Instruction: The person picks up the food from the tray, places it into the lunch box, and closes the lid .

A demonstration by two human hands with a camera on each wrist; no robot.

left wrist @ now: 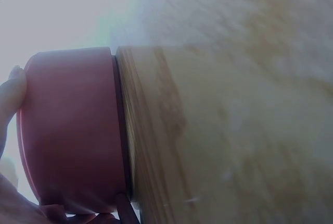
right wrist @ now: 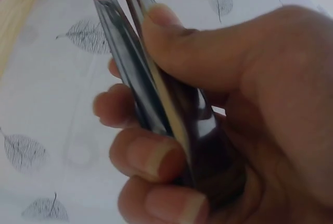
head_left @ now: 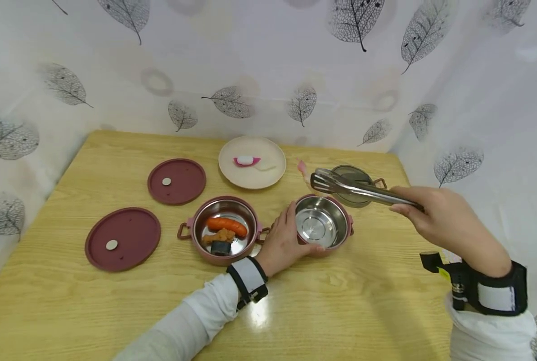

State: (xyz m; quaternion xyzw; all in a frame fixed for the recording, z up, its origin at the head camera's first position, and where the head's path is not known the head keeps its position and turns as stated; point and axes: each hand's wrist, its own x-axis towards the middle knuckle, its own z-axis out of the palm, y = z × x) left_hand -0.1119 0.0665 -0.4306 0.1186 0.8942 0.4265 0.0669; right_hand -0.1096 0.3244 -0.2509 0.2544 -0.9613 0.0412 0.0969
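My left hand (head_left: 283, 245) grips the near left side of a small dusty-red steel-lined pot (head_left: 318, 225), thumb along the front of its rim. Nothing lies inside this pot; its red outer wall fills the left of the left wrist view. My right hand (head_left: 449, 228) holds metal tongs (head_left: 363, 190) by the handle, fingers wrapped around both arms in the right wrist view. At the tongs' tips, beyond the pot, shows a blurred pink and pale piece (head_left: 302, 169); I cannot tell what it is.
Left of the hand, a second pot (head_left: 255, 213) contains a sausage (head_left: 226, 225), a fried drumstick (head_left: 218, 236) and a dark sushi roll (head_left: 220, 247). A cream plate (head_left: 250, 179) bears a white-and-pink item (head_left: 245, 161). Two maroon lids (head_left: 176, 193) lie left; a grey lid (head_left: 354, 199) lies behind the tongs.
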